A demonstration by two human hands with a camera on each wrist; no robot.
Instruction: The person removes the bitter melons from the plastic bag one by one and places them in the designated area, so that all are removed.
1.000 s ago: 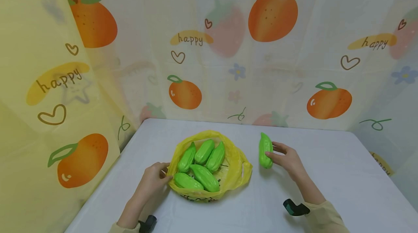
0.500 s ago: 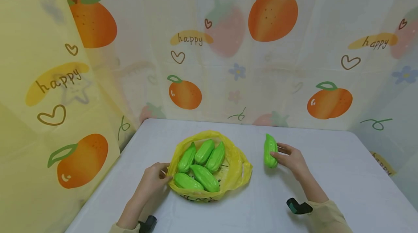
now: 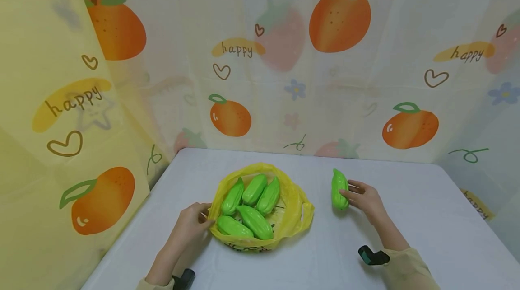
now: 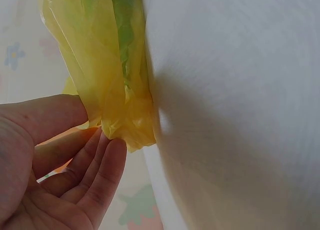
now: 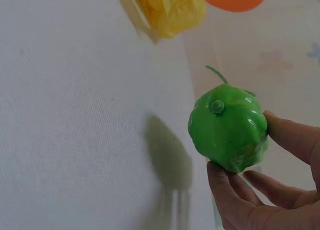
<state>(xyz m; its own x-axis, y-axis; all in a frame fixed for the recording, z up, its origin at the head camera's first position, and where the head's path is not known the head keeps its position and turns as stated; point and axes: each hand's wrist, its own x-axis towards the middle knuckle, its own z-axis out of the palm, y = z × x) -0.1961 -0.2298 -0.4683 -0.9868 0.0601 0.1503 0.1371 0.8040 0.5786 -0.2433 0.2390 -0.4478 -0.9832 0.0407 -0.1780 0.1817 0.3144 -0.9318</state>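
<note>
A yellow plastic bag lies on the table with its mouth spread wide. Inside it rest several green ridged toy gourds, each tapered at one end. My left hand pinches the bag's left rim; the left wrist view has thumb and fingertips at the crumpled yellow plastic. To the right of the bag, my right hand holds another green gourd between thumb and fingers, tip upward. In the right wrist view this gourd shows its stubby round end, above the table and apart from its shadow.
A white cloth covers the table. Behind it and at both sides hang sheets printed with oranges, hearts and words. Dark wrist-worn devices sit near the sleeve cuffs.
My right hand has drifted right and slightly toward me with the gourd, away from the bag. The left hand, the bag and the gourds in it have stayed put.
</note>
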